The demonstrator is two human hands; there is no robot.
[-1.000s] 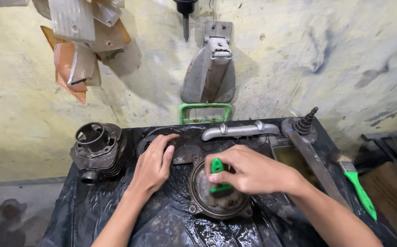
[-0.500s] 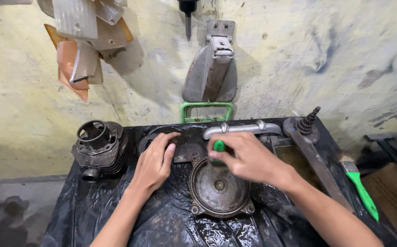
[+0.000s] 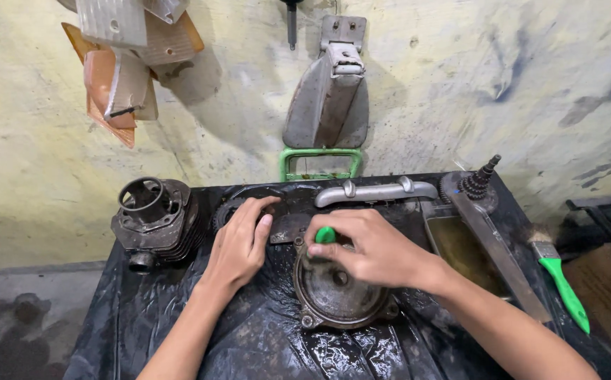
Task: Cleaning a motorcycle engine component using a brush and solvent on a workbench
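My right hand (image 3: 365,246) grips a green-handled tool (image 3: 325,234), only its green end showing, over the far rim of a round, greasy metal cover (image 3: 334,294). The cover lies flat on the black, wet sheet over the bench (image 3: 249,338). Flat on a dark gear-like part (image 3: 229,207) just left of the cover rests my left hand (image 3: 238,243), fingers apart, holding nothing. The tool's working end is hidden under my fingers.
A finned engine cylinder (image 3: 152,218) sits at the bench's left. A grey metal pipe (image 3: 376,191) lies at the back, a long lever with a gear (image 3: 485,211) and a tray of brown liquid (image 3: 464,253) at right. A green-handled paintbrush (image 3: 562,285) lies far right.
My right hand has moved with the green tool from the middle of the round cover toward its far rim. The left hand has stayed in place.
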